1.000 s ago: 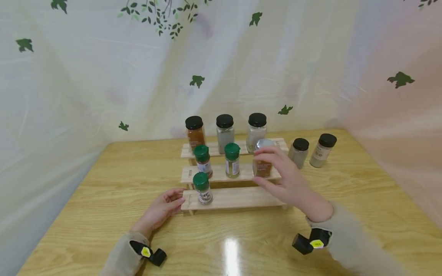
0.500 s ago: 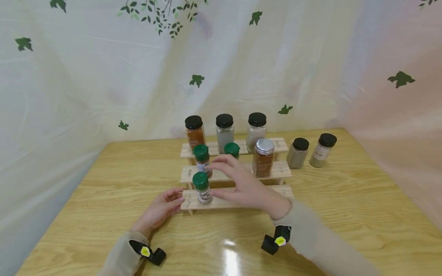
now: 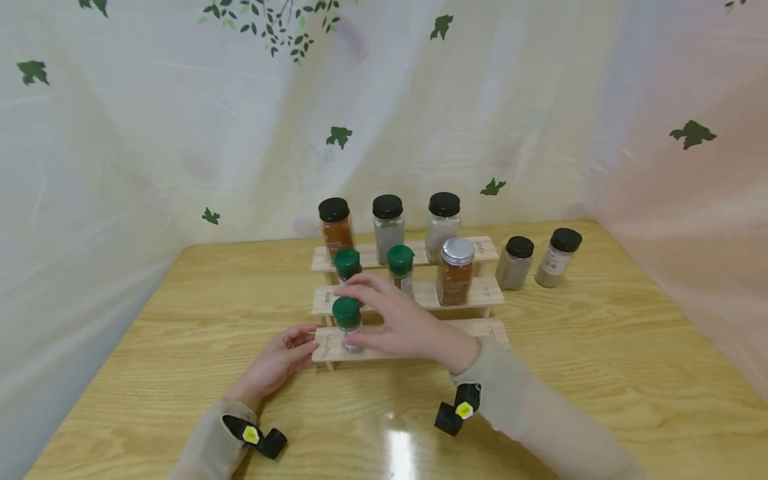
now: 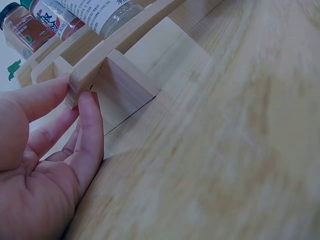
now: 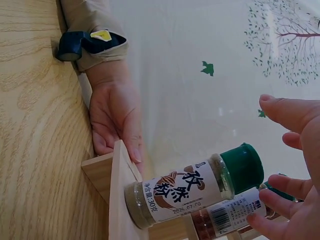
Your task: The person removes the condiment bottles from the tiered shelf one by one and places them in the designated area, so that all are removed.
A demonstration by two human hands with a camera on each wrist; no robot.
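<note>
A three-tier wooden spice rack stands on the table. My left hand holds the left end of its lowest board, thumb and fingers pinching the board's edge in the left wrist view. On that board stands a green-capped spice jar with a white printed label. My right hand reaches around this jar with thumb and fingers spread; in the right wrist view a gap shows between the fingers and the jar's label. Behind it, another green-capped jar is partly hidden by my right hand.
The middle tier also carries a green-capped jar and a silver-lidded jar. Three black-lidded jars, one of them orange-brown, line the top tier. To the right of the rack, two black-lidded jars stand on the wooden table.
My right hand has left the silver-lidded jar on the middle tier and moved left and down to the front green-capped jar. My left hand stays at the rack's end.
</note>
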